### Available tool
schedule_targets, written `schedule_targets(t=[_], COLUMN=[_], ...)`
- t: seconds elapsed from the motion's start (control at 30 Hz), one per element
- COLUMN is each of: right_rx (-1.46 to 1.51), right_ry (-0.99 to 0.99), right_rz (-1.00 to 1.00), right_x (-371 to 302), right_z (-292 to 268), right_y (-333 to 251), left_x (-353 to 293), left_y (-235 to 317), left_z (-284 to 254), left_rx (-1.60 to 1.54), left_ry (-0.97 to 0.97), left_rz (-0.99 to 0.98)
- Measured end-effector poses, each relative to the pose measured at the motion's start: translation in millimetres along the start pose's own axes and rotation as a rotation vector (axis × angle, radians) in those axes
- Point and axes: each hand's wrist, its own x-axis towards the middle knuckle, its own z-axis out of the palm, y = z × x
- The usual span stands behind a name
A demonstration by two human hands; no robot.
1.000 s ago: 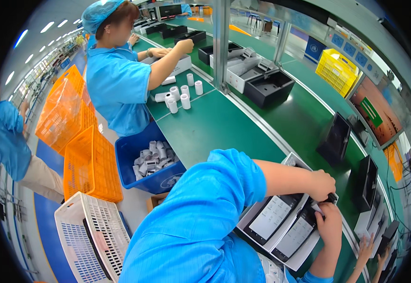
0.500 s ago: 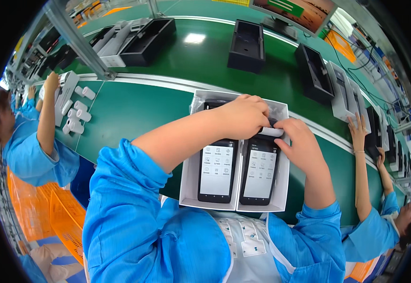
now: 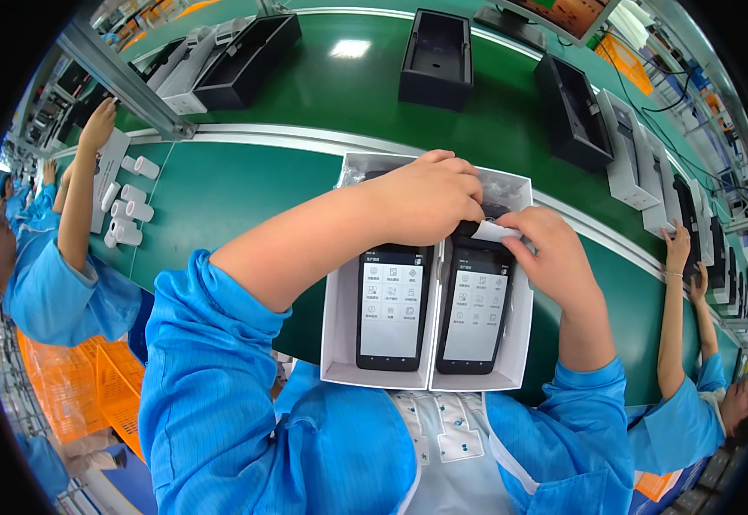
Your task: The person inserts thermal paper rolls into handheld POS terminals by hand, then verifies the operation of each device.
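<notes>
Two black handheld terminals (image 3: 390, 313) with lit icon screens lie side by side in open white boxes (image 3: 338, 343). My left hand (image 3: 434, 196) reaches across the far end of the left terminal. Its fingers curl down at the top of the right terminal (image 3: 473, 313), and what they grip is hidden under them. A white paper strip (image 3: 496, 232) shows at that terminal's top end, beside a dark part. My right hand (image 3: 546, 245) pinches the strip's right side between thumb and fingers. Clear plastic wrap (image 3: 503, 186) lies behind my fingers in the box.
Several white paper rolls (image 3: 129, 210) stand on the green bench to the left. Black box trays (image 3: 436, 64) sit on the belt beyond a metal rail (image 3: 288, 137). Co-workers' arms (image 3: 82, 193) reach in from both sides. An orange crate (image 3: 116, 390) is at the lower left.
The white paper at the right terminal's top now shows as a flatter strip, a little farther away. Both hands have stayed close around it. The view has shifted slightly.
</notes>
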Motion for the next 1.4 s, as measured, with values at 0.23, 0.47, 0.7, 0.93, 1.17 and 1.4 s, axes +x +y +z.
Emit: schedule_targets(t=[0.23, 0.47, 0.7, 0.93, 1.17, 1.4], right_rx=[0.013, 0.019, 0.028, 0.255, 0.518, 0.446], right_ry=[-0.015, -0.041, -0.075, 0.039, 0.407, 0.426], right_rz=[0.034, 0.025, 0.022, 0.14, 0.239, 0.398], right_x=[3.6, -4.4, -1.0, -10.1, -26.4, -27.4], right_z=[1.9, -4.8, -8.9, 2.1, 27.2, 56.8], right_y=[-5.5, -3.9, -5.5, 15.6, 105.0, 139.6], left_x=[-8.6, -9.3, -6.7, -57.6, -318.9, -413.6], left_y=[-1.6, 2.3, 10.3, 5.2, -63.9, -97.2], left_z=[-3.0, 0.0, -10.0, -35.8, -72.1, -97.6], left_rx=[-0.036, -0.08, -0.047, 0.061, 0.644, 0.622], left_ry=[-0.029, -0.026, -0.158, 0.44, 0.646, 0.352], left_rz=[-0.084, -0.037, -0.136, -0.158, -1.324, -1.647])
